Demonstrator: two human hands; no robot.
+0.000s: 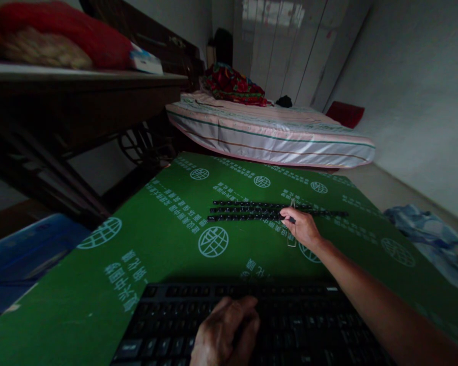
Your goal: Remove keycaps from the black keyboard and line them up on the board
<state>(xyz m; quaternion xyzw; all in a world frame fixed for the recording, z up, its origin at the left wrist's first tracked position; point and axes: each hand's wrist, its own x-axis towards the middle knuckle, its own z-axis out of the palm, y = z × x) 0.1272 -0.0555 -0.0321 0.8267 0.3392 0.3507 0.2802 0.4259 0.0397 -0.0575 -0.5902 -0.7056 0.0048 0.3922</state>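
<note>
A black computer keyboard [305,325] lies at the near edge of the green tabletop. My left hand [225,330] rests over its middle keys, fingers curled in; whatever is between them is hidden. Farther back, black keycaps stand in three long rows, one of them the front row of keycaps [240,217]. My right hand [299,226] reaches in from the right and pinches at the right end of this front row, apparently on a single keycap [282,217] mostly covered by the fingertips. A thin wire frame tool [291,244] lies across the printing beneath that hand, partly covered.
The green table [145,244] carries pale printed globes and lettering. Beyond it stands a bed [275,137] with a red floral quilt [232,84]. On the left is a dark sewing-machine table [99,101] bearing red bags; bluish cloth [423,229] lies to the right.
</note>
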